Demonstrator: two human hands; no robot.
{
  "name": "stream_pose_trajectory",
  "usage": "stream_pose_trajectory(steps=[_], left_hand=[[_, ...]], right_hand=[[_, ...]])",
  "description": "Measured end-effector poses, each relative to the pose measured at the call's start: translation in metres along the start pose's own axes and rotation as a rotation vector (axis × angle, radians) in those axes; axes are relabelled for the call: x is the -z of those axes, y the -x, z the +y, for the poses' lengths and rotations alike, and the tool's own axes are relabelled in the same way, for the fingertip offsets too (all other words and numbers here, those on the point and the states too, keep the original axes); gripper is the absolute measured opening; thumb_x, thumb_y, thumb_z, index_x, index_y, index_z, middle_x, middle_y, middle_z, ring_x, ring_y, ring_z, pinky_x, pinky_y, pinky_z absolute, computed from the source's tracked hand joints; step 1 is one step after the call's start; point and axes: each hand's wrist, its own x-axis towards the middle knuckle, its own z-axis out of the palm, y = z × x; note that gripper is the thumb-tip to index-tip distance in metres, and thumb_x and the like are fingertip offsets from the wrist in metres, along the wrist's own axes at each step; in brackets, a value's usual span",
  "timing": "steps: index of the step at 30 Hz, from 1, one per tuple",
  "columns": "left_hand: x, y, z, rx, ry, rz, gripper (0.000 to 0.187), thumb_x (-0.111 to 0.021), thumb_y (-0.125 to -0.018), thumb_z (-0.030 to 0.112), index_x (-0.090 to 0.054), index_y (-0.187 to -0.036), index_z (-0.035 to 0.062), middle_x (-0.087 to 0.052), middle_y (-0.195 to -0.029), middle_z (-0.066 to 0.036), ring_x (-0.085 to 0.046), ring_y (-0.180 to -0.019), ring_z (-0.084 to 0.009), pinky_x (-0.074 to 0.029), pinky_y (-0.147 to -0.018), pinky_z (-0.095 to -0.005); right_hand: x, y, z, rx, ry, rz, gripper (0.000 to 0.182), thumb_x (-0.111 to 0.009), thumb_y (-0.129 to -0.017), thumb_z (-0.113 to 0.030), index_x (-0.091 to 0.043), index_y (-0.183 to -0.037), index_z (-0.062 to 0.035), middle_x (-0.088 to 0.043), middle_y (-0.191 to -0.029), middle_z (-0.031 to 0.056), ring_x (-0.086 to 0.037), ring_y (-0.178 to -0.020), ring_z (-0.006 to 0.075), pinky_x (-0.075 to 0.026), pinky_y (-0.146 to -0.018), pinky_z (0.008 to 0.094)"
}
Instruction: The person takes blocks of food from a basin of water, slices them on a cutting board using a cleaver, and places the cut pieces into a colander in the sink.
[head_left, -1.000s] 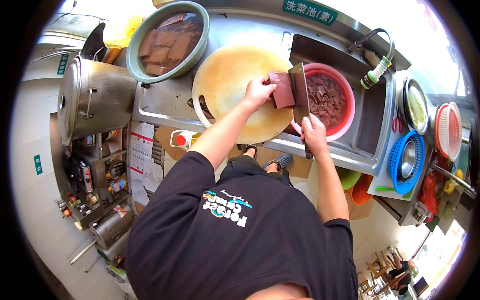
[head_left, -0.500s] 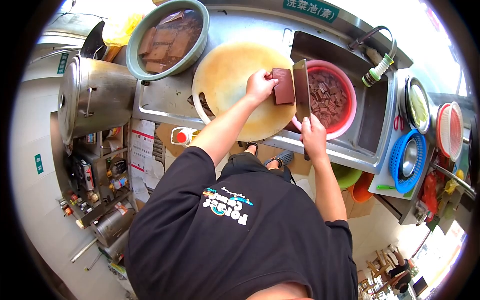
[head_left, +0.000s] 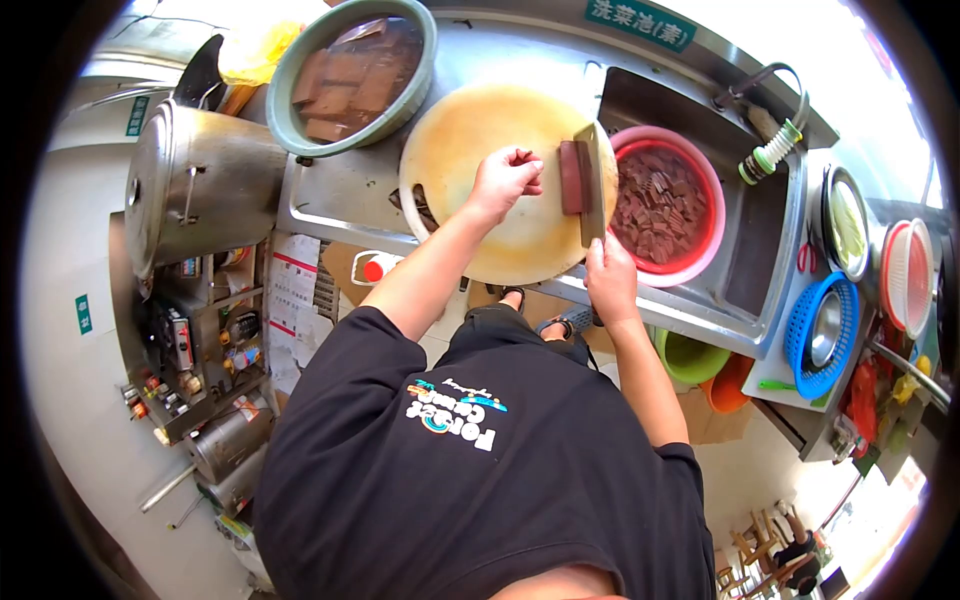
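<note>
A wooden-handled look is hidden by my right hand (head_left: 612, 277), which grips a cleaver (head_left: 598, 185) by its handle. The broad blade stands on edge along the right side of a dark red block of blood curd (head_left: 572, 178), near the right rim of the round cutting board (head_left: 480, 235). My left hand (head_left: 507, 183) hovers over the board, left of the block and apart from it. Its fingers are curled in, and I see nothing in them. Beside the board, a pink basin (head_left: 716, 215) in the sink holds many small cut pieces of blood curd (head_left: 660, 205).
A grey-green basin (head_left: 425, 60) with larger brown-red blocks in liquid stands at the upper left. The sink (head_left: 770, 240) has a faucet (head_left: 775, 75) at its back. A blue basket (head_left: 800, 335) sits at the right, a large steel pot (head_left: 205, 190) at the left.
My left hand has let go of the block and drawn back to the left. The cleaver has come left against the block, which now looks narrower. The whole view has shifted slightly.
</note>
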Motion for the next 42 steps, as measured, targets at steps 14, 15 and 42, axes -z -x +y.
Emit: stream_pose_trajectory(steps=[14, 15, 42], left_hand=[[0.2, -0.101, 0.145, -0.398, -1.666, 0.425, 0.071, -0.052, -0.098, 0.051, -0.036, -0.153, 0.009, -0.033, -0.159, -0.02, -0.028, -0.149, -0.038, -0.028, -0.12, -0.0463], [0.205, -0.105, 0.143, -0.272, -1.773, 0.314, 0.074, -0.048, -0.099, 0.053, -0.03, -0.158, 0.0124, -0.021, -0.166, -0.015, -0.016, -0.154, -0.0341, -0.022, -0.123, -0.0502], [-0.04, -0.028, -0.014, -0.194, -0.764, 0.286, 0.076, -0.071, -0.083, 0.056, -0.056, -0.124, -0.0062, -0.064, -0.113, -0.029, -0.061, -0.112, -0.043, -0.048, -0.098, -0.0506]], right_hand=[[0.031, 0.021, -0.022, -0.092, -0.351, -0.003, 0.016, -0.046, -0.105, -0.012, -0.056, -0.1, -0.0015, -0.05, -0.067, -0.0014, -0.047, -0.051, 0.0061, -0.041, -0.047, 0.0235], [0.032, 0.024, -0.021, -0.115, -0.33, -0.007, 0.016, -0.046, -0.105, -0.012, -0.055, -0.098, -0.0019, -0.05, -0.067, -0.0012, -0.048, -0.051, 0.0061, -0.041, -0.047, 0.0231], [0.069, 0.051, 0.015, -0.141, -0.471, 0.148, 0.018, -0.048, -0.106, -0.016, -0.055, -0.093, -0.0046, -0.051, -0.068, -0.0014, -0.05, -0.051, 0.0076, -0.042, -0.047, 0.0239]])
